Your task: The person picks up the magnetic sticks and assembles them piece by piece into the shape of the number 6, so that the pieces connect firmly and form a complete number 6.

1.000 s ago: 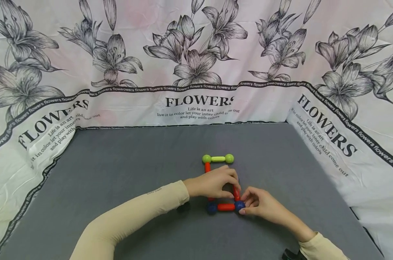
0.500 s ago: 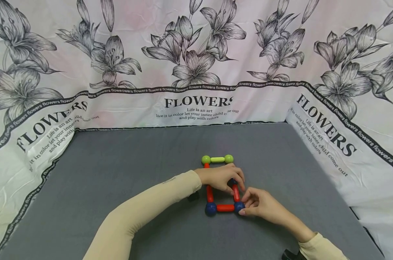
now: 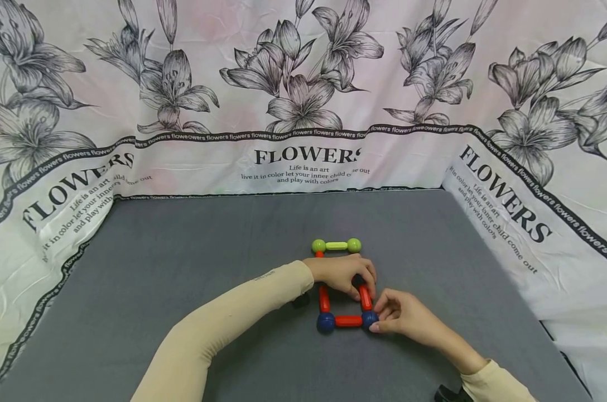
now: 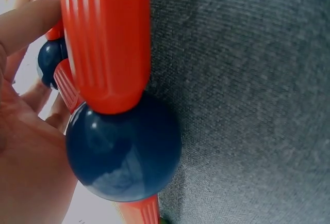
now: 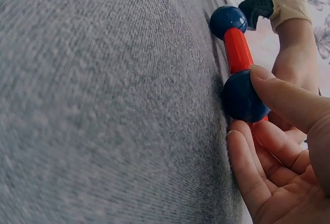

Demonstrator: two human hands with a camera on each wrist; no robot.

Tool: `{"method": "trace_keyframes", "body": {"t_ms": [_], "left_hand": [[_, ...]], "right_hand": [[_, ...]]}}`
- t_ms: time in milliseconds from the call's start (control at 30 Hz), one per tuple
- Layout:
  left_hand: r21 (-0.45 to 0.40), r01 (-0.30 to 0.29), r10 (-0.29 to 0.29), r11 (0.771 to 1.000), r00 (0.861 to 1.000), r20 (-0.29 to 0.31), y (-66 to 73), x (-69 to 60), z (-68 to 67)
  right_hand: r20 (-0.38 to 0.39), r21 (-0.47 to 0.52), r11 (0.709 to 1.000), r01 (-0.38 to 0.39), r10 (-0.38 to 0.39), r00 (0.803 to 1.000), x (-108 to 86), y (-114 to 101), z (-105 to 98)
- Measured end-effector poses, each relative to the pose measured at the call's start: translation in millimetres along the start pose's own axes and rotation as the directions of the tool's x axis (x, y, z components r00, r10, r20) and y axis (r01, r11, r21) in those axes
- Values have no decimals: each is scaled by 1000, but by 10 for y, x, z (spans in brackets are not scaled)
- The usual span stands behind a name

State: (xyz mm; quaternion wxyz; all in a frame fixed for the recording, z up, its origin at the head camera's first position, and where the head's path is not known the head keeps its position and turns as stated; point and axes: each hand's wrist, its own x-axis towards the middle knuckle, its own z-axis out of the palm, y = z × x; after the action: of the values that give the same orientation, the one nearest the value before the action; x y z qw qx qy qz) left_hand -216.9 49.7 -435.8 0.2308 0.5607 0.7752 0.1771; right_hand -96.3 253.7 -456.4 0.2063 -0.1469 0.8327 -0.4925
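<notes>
On the grey table lies a frame of magnetic rods and balls. My left hand (image 3: 341, 272) reaches over it, thumb and fingers around the far end of the right-side red magnetic rod (image 3: 366, 297), by a partly hidden blue ball. My right hand (image 3: 409, 318) pinches the near-right blue magnetic ball (image 3: 370, 319) between thumb and fingers; this ball (image 5: 243, 96) shows close up in the right wrist view. A front red rod (image 3: 348, 321) joins it to the near-left blue ball (image 3: 326, 322). In the left wrist view, another blue ball (image 4: 124, 146) sits between red rods beside the left palm.
At the frame's far end, a light green rod (image 3: 336, 245) joins two green balls, the right one (image 3: 354, 245) with its near side leading under the left hand. The grey table (image 3: 208, 251) is bordered by a flower-printed cloth (image 3: 193, 167) at the back and sides.
My left hand has shifted slightly right and away along the right-side rod, baring more of the left-side red rod. The right hand keeps its place at the near-right ball.
</notes>
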Motion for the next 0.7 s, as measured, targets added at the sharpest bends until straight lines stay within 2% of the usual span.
{"method": "trace_keyframes", "body": {"t_ms": [300,467,600,700], "left_hand": [[-57,26,-25,998,1000,9,40,-12,3],[-58,20,-21,998,1000,-14,33,-63,-12],[-40,32,-36,999,996,-81,7,-194,-37],[-55,51,-59,997,986,-156,-28,-384,-50]], "right_hand": [[20,16,1000,-9,8,1000,-14,17,-26],[54,25,1000,-2,0,999,-18,-22,-59],[112,17,1000,25,-26,993,-14,-78,-143],[117,-42,997,61,-56,992,12,-120,-236]]}}
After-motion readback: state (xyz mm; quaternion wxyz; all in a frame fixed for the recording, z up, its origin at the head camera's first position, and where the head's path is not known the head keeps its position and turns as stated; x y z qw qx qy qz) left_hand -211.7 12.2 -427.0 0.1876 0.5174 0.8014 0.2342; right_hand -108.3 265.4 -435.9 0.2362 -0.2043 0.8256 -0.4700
